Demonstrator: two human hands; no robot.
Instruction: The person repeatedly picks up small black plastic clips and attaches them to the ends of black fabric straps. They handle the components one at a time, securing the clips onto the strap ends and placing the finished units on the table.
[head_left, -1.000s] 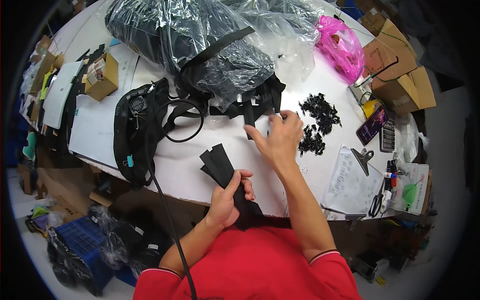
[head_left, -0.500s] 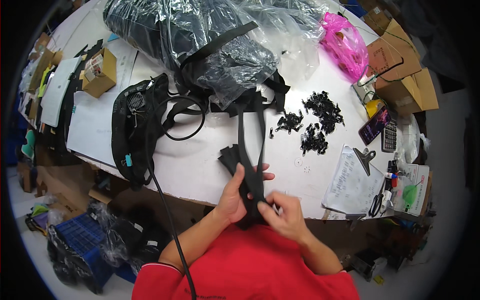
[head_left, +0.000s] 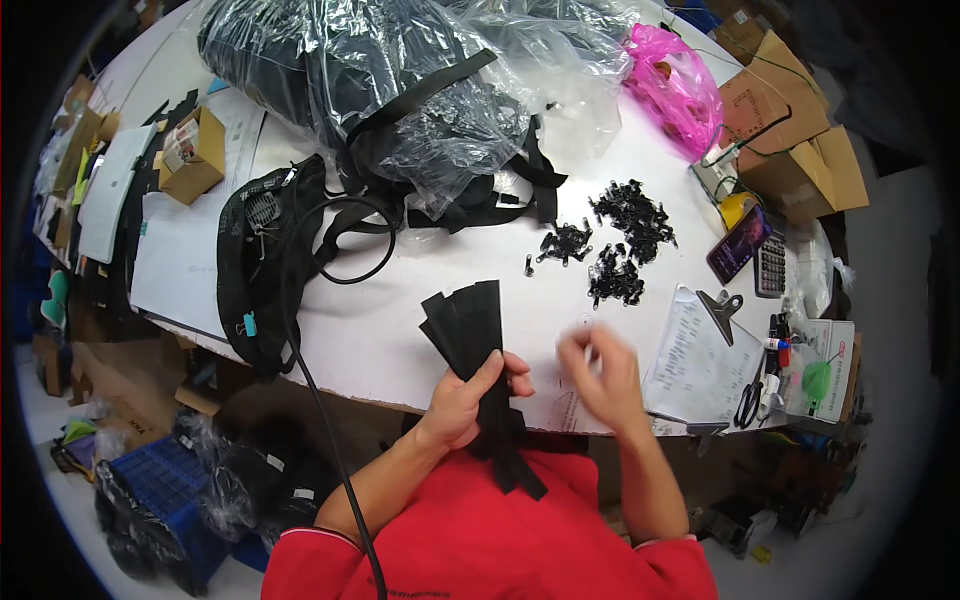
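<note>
My left hand [head_left: 462, 408] is closed around a bundle of flat black webbing straps [head_left: 470, 330]. The upper ends of the straps fan out over the table's near edge, and their lower ends hang against my red shirt. My right hand [head_left: 606, 382] is to the right of the bundle, apart from it, over the near part of the table. Motion smears its fingers, so I cannot make out whether anything is in them. Farther off lie heaps of small black clip-like parts [head_left: 632, 222], with a single one off to their left.
Clear plastic bags with dark contents [head_left: 330, 70] fill the back, straps trailing out. A black mesh bag [head_left: 255, 260] and looped cable lie left. To the right are a clipboard [head_left: 695, 355], scissors [head_left: 747, 402], a phone [head_left: 738, 245], a calculator [head_left: 770, 265] and a pink bag [head_left: 675, 95].
A long strap that stretched from my hands toward the plastic bags now lies down with the bundle. My right hand has let go of the bundle and moved right and up.
</note>
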